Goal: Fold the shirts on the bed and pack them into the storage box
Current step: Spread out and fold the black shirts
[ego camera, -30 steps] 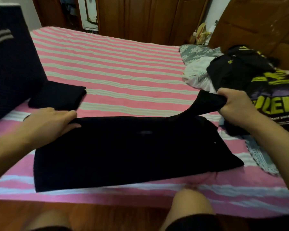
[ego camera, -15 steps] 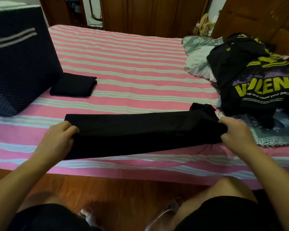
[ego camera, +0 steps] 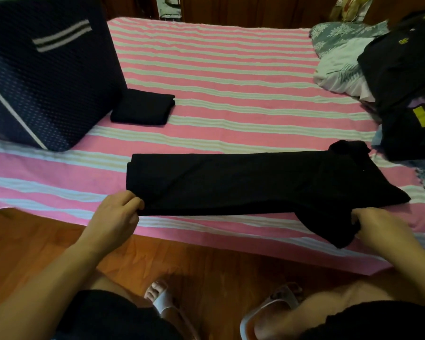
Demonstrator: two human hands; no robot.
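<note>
A: Where does the black shirt lie, and what has hold of it?

B: It lies as a long narrow band across the near edge of the bed. The left hand pinches its left near corner, fingers curled on the cloth. The right hand grips the sleeve end, which hangs past the mattress edge toward the floor.

A: And the storage box?

B: It stands at the bed's far left, well apart from the band. One folded black shirt rests just beside the box, not inside it. The unfolded pile sits at the right.

A: What could go wrong from here?

B: The hanging sleeve is the likely fault: if it is not tucked in before the next fold, the bundle may come out lopsided and bulky. Uneven pull between the two grips could skew the band, and the smooth fabric, so near the edge, could slide off the bed.
</note>
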